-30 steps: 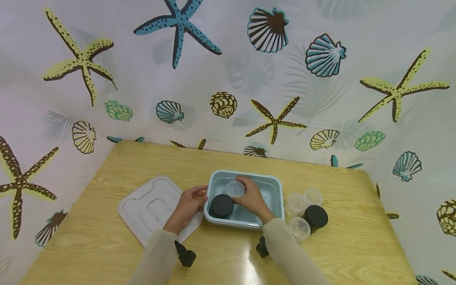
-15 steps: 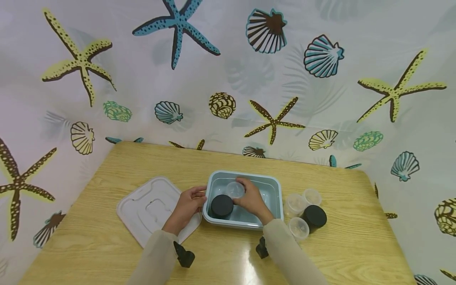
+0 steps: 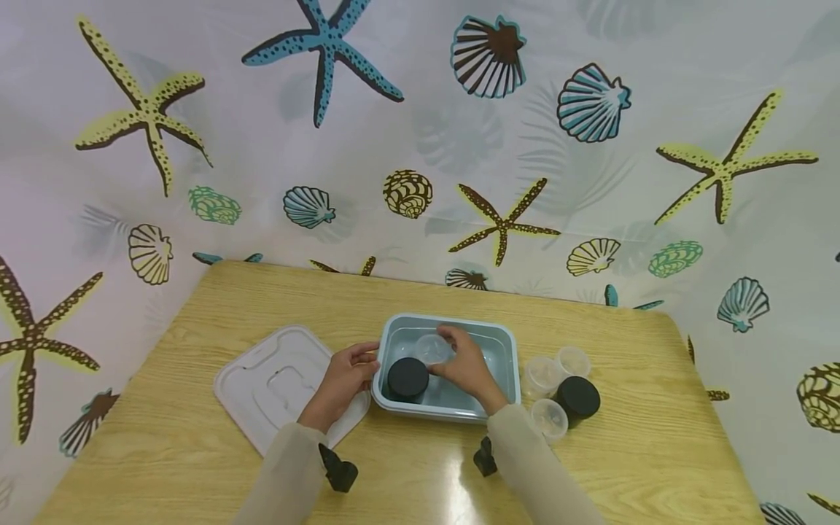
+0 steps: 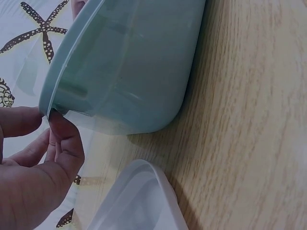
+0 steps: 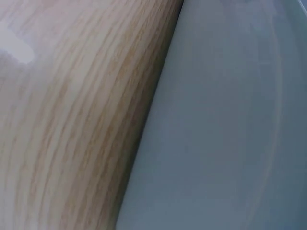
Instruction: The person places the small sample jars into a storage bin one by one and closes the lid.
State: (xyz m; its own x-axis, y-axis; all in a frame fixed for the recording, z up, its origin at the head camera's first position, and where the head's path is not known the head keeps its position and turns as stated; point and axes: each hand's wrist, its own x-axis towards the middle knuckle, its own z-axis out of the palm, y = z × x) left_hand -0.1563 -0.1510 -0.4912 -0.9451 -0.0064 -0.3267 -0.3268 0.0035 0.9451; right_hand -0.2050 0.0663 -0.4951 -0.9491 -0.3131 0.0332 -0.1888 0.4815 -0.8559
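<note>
A blue-grey plastic tub [image 3: 495, 339] stands on the table in the head view. My left hand [image 3: 343, 380] pinches its left rim between thumb and finger, as the left wrist view shows with the hand [image 4: 41, 167] at the edge. Inside the tub, my right hand [image 3: 469, 366] grips a clear round plastic cup [image 3: 431, 350] by its side. A jar with a black lid [image 3: 408, 378] stands in the tub's near left corner, close to the cup. Only the tub's outer wall [image 5: 206, 134] and the table show in the right wrist view; the right hand is out of it.
A white lid [image 3: 278, 383] lies left of the tub, partly under my left arm. Right of the tub stand several clear cups [image 3: 548, 421] and another black-lidded jar [image 3: 578, 398]. A shell-patterned cloth [image 3: 394, 240] hangs behind the wooden table [image 3: 315, 295].
The right hand and cup have shifted very slightly inside the tub. The left hand keeps its place on the rim, and the whole head view has drifted a little.
</note>
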